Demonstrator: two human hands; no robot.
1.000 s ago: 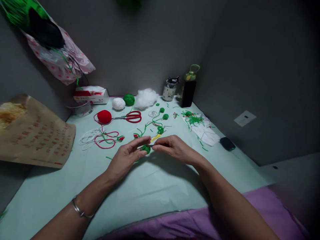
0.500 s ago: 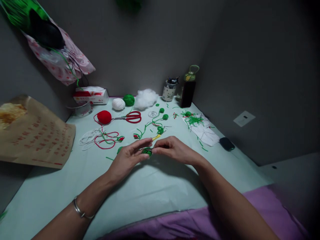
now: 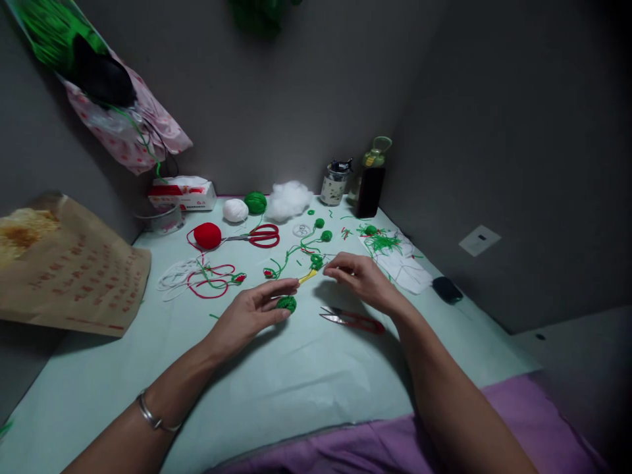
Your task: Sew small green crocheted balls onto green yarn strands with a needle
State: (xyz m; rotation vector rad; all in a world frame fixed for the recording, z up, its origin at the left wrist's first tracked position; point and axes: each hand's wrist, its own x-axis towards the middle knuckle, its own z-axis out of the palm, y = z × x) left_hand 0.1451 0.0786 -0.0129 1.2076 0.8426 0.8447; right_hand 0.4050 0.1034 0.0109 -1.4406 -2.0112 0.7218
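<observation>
My left hand pinches a small green crocheted piece between thumb and fingers, just above the pale green table. My right hand hovers further back and to the right, with its fingers curled near a yellow-handled tool and green yarn scraps. What, if anything, sits in its fingertips is too small to make out. Small red thread snips lie on the table below my right hand.
At the back lie red scissors, a red yarn ball, a white ball, a green ball, white stuffing, a jar and a dark bottle. A brown paper bag is at left, a black object at right.
My right hand has left the green piece and moved back and right. The red snips now lie on the table where that hand was. My left hand keeps its pinch.
</observation>
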